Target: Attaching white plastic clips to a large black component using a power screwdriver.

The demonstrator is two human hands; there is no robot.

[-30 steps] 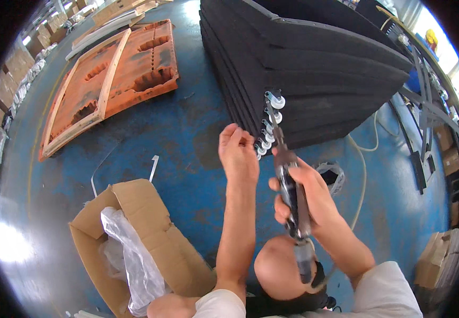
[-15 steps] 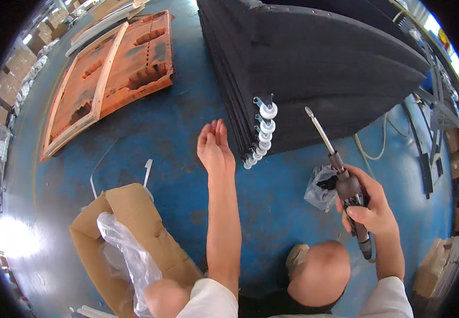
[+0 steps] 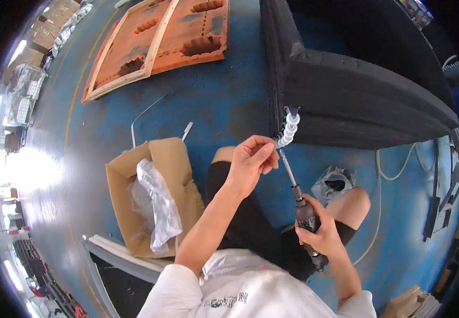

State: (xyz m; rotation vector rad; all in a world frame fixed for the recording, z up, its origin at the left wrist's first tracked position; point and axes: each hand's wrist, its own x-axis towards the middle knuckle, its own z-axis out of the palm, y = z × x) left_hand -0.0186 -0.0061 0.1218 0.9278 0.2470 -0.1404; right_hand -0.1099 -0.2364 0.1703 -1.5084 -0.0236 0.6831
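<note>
My right hand (image 3: pixel 323 231) is wrapped round the dark body of a power screwdriver (image 3: pixel 305 214), whose long bit points away from me. Beside the bit's tip is my left hand (image 3: pixel 250 163), its thumb and fingertips pressed together. Whatever they may hold is too small to make out. Just past the fingertips, a row of white caster wheels (image 3: pixel 291 120) runs along the lower edge of a stack of black fabric-covered panels (image 3: pixel 367 98). Whether the bit touches anything there, I cannot tell.
An opened cardboard box (image 3: pixel 168 164) with clear plastic wrap (image 3: pixel 158 204) stands at my left. Farther off lies an orange panel with a wooden frame (image 3: pixel 158 40). A clear plastic bag (image 3: pixel 334 183) sits near my right knee, and a pale hose (image 3: pixel 379 212) curves along the blue floor.
My left hand has turned and its fingers have closed in a pinch. The screwdriver's tip has come leftward to those fingers, near the casters. The whole view has shifted.
</note>
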